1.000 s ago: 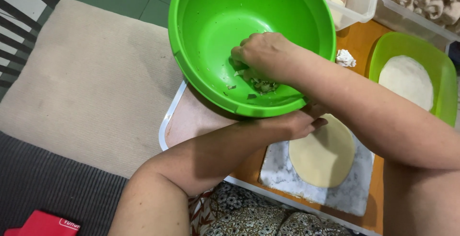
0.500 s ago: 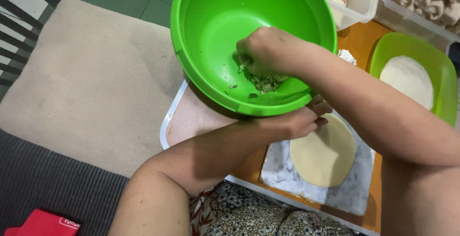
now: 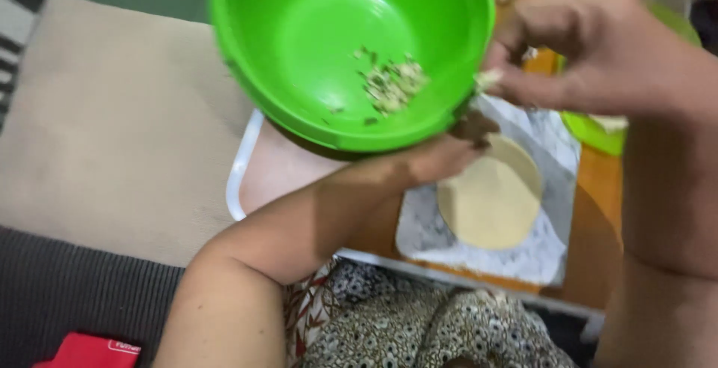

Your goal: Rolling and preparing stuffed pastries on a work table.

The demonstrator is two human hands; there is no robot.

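Lap in patterned cloth (image 3: 419, 323) nearest camera. Beyond it, marble slab (image 3: 538, 244) on tabletop (image 3: 598, 188), round pale dough disc (image 3: 490, 200) lying flat on slab, smooth, thin. Left hand (image 3: 441, 155) cupped under rim of bowl (image 3: 299, 39), grip closed on it, bowl tilted toward slab. Bowl glossy green plastic, round; chopped filling (image 3: 389, 84) clung low on inner wall. Right hand (image 3: 591, 46) at bowl's right edge, fingertips pinched on bit of filling (image 3: 488, 78), disc directly below, nearer this hand. White tray (image 3: 238, 181) under bowl.

A beige mat (image 3: 112, 136) lies beside a red packet (image 3: 86, 353).
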